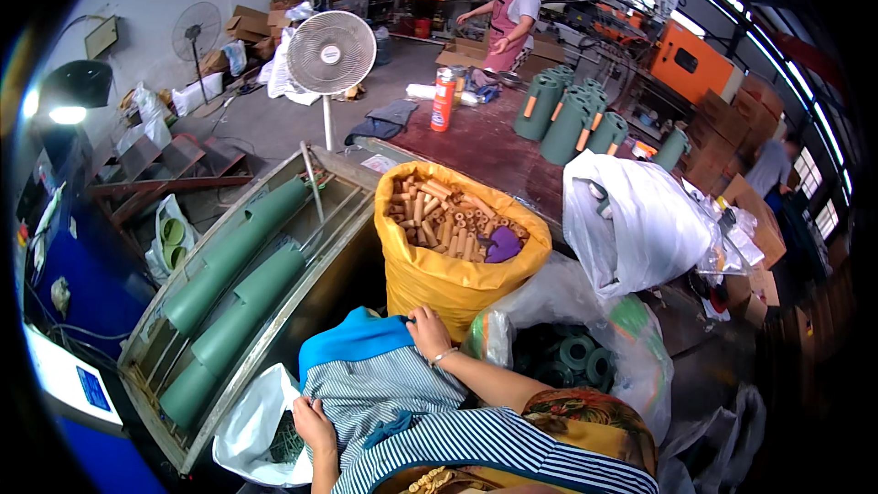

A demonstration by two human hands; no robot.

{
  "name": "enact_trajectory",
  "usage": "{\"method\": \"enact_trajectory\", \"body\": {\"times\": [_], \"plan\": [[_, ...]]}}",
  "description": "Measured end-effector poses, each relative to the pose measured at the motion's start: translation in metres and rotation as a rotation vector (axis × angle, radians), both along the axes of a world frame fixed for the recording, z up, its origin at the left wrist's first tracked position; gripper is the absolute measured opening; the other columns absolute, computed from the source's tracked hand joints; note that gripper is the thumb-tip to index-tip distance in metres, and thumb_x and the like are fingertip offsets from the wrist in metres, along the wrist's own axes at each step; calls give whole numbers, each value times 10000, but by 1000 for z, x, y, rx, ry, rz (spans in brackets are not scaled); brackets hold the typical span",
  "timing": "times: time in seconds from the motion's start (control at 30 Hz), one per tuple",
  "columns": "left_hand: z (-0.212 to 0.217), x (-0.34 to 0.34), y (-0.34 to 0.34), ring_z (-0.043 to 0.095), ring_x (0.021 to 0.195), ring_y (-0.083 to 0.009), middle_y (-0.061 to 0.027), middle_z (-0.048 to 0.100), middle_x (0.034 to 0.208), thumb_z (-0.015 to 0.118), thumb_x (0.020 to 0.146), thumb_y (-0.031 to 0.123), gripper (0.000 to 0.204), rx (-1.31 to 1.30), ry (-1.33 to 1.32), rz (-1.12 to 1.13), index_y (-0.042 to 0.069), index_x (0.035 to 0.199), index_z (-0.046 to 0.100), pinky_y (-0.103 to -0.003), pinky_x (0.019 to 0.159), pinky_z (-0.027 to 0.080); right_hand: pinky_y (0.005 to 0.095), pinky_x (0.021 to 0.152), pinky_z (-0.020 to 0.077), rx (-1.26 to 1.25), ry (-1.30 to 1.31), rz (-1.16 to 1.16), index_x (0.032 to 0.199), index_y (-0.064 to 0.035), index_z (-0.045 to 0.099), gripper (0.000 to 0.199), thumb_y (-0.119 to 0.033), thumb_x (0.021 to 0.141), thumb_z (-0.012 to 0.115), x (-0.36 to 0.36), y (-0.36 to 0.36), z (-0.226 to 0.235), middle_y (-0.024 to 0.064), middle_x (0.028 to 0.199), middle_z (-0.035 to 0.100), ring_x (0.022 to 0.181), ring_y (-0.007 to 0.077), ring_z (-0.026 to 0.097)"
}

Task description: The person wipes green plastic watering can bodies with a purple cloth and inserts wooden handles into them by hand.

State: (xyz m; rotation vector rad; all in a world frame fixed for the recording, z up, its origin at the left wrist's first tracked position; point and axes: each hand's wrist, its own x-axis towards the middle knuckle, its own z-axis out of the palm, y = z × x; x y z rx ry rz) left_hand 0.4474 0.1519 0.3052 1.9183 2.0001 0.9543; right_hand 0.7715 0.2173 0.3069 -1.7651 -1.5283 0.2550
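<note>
We have our striped cloth (375,391), with its blue band, on the near side of the yellow sack (439,285) of tan tubes (446,227). Our 2 hands grip it: the right hand (430,336), nearer the sack, the blue end; the left hand (315,428), farther off, a side edge. Left of the sack, a tray (274,334) holds green cones (201,293).

Green cylinders (565,128) on dark-red table (489,142)

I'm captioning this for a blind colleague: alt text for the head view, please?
A person's left hand and right hand hold blue-edged striped cloth beside a yellow sack of short tan tubes. At left, green tapered tubes lie in a trough.
</note>
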Motion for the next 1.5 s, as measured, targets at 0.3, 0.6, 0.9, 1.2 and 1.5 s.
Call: {"method": "enact_trajectory", "body": {"times": [0.3,0.6,0.9,1.2,1.5], "plan": [[12,4,-2,582,828,-439,-226,593,868,606,904,57,153,-46,-95,69,-23,965,491,-476,715,443,429,744,482,-48,-212,384,844,-58,560,212,-251,898,629,-6,-63,9,115,835,580,835,317,574],[60,3,-31,606,781,-414,-210,613,858,664,865,83,199,-193,121,-91,8,951,501,-473,680,470,415,776,487,-28,-225,466,877,-44,549,211,-242,918,608,22,-82,20,118,855,572,854,315,578],[96,10,2,574,1017,-392,-183,609,1107,751,815,258,470,-112,174,-276,6,1160,556,-453,867,467,446,808,490,-94,-415,306,1022,-50,609,473,-505,895,610,34,-86,58,108,998,588,921,320,598],[129,83,39,635,879,-424,-263,674,901,529,977,339,404,-348,-235,-900,-31,914,680,-468,835,499,400,967,483,209,-277,973,1343,-112,557,576,-356,827,632,-75,-9,111,125,1289,608,1109,293,620],[64,64,37,636,650,-388,-223,646,683,571,943,451,527,-163,-4,-908,-25,752,691,-486,625,505,414,826,537,-368,185,1309,1395,-173,496,620,-246,803,665,-94,14,60,167,1124,675,989,368,663]]}}
